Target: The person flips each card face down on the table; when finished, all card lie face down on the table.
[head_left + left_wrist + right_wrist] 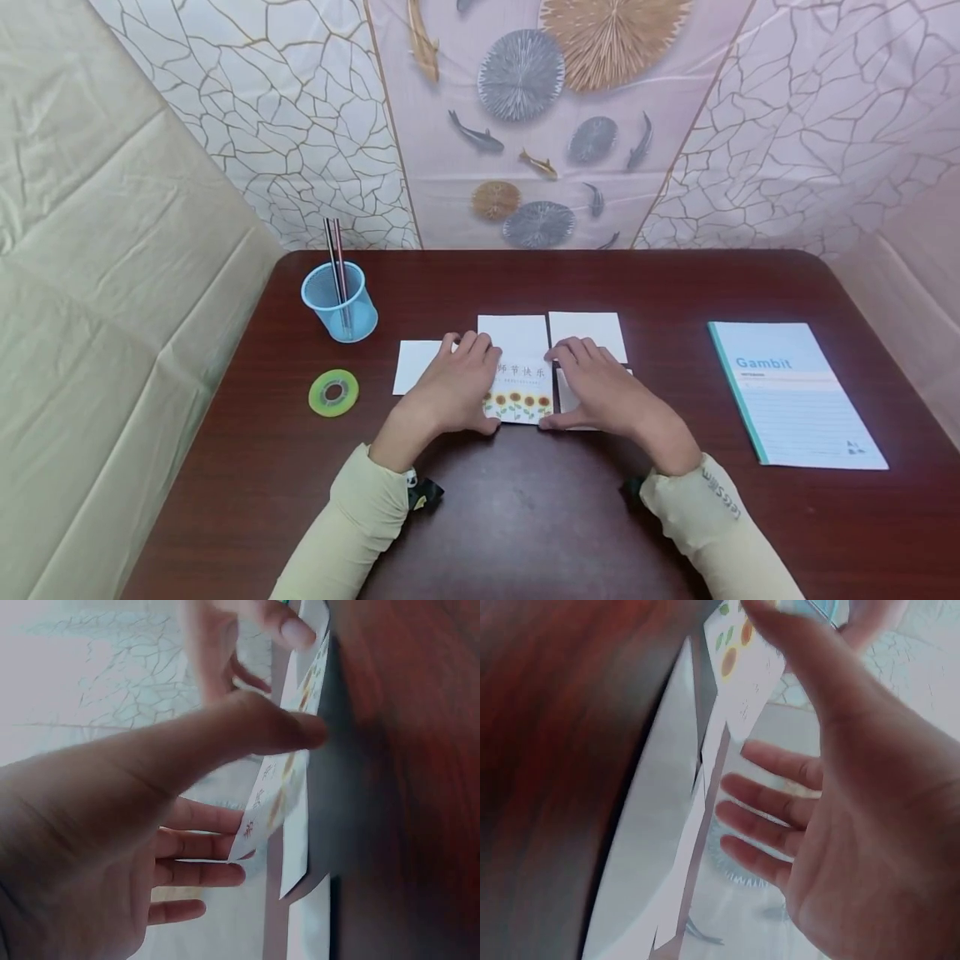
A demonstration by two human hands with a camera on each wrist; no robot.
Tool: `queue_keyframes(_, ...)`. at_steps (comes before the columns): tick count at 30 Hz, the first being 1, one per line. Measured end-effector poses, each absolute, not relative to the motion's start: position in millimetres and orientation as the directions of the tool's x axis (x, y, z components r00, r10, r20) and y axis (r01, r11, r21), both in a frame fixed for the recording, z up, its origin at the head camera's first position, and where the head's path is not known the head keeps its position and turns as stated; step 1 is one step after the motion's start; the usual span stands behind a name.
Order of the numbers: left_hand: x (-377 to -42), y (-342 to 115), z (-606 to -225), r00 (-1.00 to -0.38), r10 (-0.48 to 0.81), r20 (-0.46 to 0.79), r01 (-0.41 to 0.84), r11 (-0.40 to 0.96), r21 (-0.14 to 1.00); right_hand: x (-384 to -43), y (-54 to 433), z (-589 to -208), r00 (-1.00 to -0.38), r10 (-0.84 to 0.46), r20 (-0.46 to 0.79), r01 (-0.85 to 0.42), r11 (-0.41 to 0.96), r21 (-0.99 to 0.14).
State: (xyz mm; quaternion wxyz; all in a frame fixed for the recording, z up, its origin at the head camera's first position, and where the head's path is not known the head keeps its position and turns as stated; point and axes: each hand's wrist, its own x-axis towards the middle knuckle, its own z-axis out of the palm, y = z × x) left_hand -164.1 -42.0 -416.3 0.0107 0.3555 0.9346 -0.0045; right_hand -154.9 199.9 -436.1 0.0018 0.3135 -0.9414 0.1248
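Note:
A greeting card [521, 382] printed with sunflowers and Chinese characters is held between both hands near the middle of the table. My left hand [444, 385] grips its left side, thumb at the near edge and fingertips toward the far corner. On the opposite side my right hand [606, 393] pinches it likewise, with the thumb [769, 619] by the sunflowers. In the left wrist view the card [281, 780] tilts above a white card lying beneath. Blank white cards lie around: one at left [415, 367], one behind [512, 332], one behind right [588, 332], another partly under the right hand.
A light blue mesh pen cup [341, 308] with a few pencils stands at the back left. In front of it lies a green roll of tape [315, 397]. A notebook [795, 400] marked Gambit lies at the right. Patterned cloth hangs behind the table.

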Motion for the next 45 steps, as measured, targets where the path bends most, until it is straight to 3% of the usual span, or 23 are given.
queue_keyframes(10, -170, -49, -415, -0.751, 0.660, 0.025, 0.659, 0.746, 0.100, -158, 199, -433, -0.782, -0.608, 0.135, -0.619, 0.733, -0.284)
queue_keyframes(27, -168, -32, -424, -0.658, 0.738, 0.149, 0.752, 0.653, 0.087, -154, 197, -422, -0.766, -0.632, 0.120, -0.622, 0.680, -0.387)
queue_keyframes(39, -170, -28, -425, -0.676, 0.696, 0.243, 0.731, 0.675, 0.102, -154, 197, -417, -0.753, -0.638, 0.165, -0.645, 0.663, -0.380)
queue_keyframes(45, -173, -36, -413, -0.703, 0.657, 0.273, 0.710, 0.630, 0.313, -154, 197, -419, -0.778, -0.618, 0.109, -0.598, 0.677, -0.428)
